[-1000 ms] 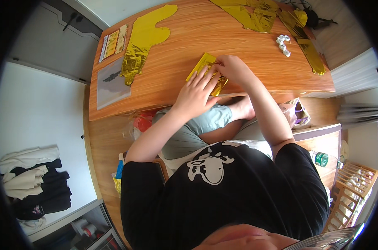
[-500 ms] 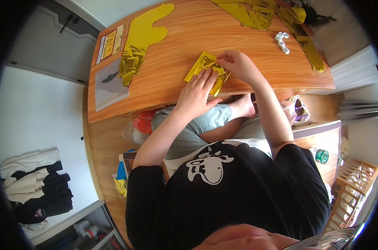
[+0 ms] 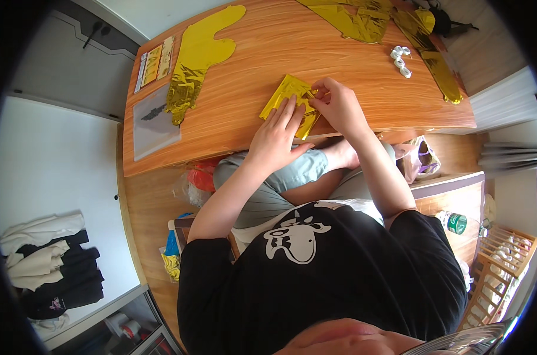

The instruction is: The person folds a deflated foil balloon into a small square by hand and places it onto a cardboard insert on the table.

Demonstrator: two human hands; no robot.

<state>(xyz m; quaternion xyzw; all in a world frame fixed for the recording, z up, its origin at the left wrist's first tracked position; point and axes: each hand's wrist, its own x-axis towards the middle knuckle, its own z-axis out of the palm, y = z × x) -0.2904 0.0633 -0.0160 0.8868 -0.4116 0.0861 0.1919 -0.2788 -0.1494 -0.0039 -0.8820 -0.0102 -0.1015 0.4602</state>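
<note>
The left hand lies flat, fingers spread, pressing a folded gold foil sheet onto the desk. The right hand seems to pinch the sheet's right edge between curled fingers. A white clip cluster lies right of the sheet.

Left hand flat, palm down, fingers extended and close together; right hand just beside it, fingertips pinched, wrist bent; both forearms bare, reaching forward, elbows bent, converging ahead
</note>
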